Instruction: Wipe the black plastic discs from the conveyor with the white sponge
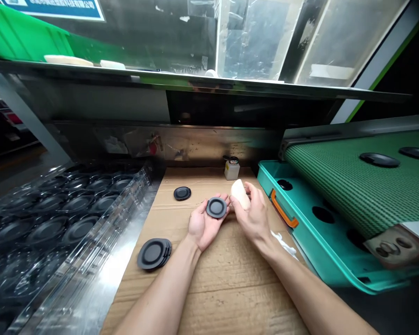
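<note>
My left hand (pixel 203 224) lies palm up and holds a round black rubber-like disc (pixel 216 207) at its fingertips. My right hand (pixel 253 214) grips a white pad (pixel 240 194), perhaps foam or cloth, whose tip is right beside the disc's edge. Both hands are above a flattened cardboard sheet (pixel 202 298). To the left of my hands, a single black disc (pixel 182 193) lies on the cardboard. A short stack of black discs (pixel 154 253) lies nearer me, tilted over on its side. A small white bottle (pixel 232 169) with a dark cap stands at the cardboard's far edge.
At left, a clear plastic tray (pixel 73 218) holds several black discs. At right, a green mesh conveyor belt (pixel 349 181) carries several discs, above a teal holed tray (pixel 321 232) with an orange handle (pixel 282 209). A metal shelf (pixel 181 79) crosses overhead.
</note>
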Demonstrator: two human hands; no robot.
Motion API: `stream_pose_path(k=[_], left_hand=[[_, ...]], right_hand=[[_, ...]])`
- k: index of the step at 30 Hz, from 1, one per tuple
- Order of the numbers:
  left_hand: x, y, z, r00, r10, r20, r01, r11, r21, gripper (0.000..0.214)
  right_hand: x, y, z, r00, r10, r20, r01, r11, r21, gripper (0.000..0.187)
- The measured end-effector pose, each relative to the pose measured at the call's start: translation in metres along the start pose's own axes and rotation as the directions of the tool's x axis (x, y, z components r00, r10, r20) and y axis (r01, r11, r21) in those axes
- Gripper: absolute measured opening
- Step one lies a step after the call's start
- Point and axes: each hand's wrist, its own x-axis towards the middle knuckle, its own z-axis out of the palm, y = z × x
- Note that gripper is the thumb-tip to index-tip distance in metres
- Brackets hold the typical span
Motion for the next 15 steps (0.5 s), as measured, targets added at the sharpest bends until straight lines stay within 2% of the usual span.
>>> stream_pose_path(k=[2, 4, 7, 10, 12, 15], left_hand=[[0.002, 0.001, 0.000, 0.999, 0.016, -0.042, -0.016, 1.000, -0.004, 0.035], [0.003, 0.001, 0.001, 0.998, 0.037, -0.050, -0.037, 0.999, -0.003, 0.035], [0.002, -0.002, 0.003, 0.999, 0.050, -0.019, -0.050, 0.999, 0.005, 0.037], [0.000, -0.009, 0.005, 0.999, 0.034, 0.018, -0.035, 0.998, 0.052, 0.035], [-0.001, -0.013, 0.005, 0.998, 0.011, 0.060, -0.016, 0.996, 0.087, 0.035], [-0.002, -0.016, 0.002, 0.995, 0.026, 0.095, -0.035, 0.994, 0.100, 0.036]], right_hand=[[-0.003, -0.004, -0.004, 0.997, 0.019, 0.071, -0.022, 0.999, 0.043, 0.062], [-0.008, -0.010, -0.006, 0.983, 0.015, 0.184, -0.021, 0.999, 0.033, 0.059], [-0.016, -0.019, -0.009, 0.947, 0.014, 0.321, 0.005, 0.998, -0.058, 0.050], [-0.020, -0.029, -0.007, 0.906, 0.071, 0.417, 0.012, 0.981, -0.193, 0.041], [-0.021, -0.037, -0.001, 0.897, 0.114, 0.428, 0.008, 0.962, -0.273, 0.039], [-0.022, -0.048, 0.008, 0.908, 0.175, 0.381, -0.024, 0.929, -0.370, 0.039]])
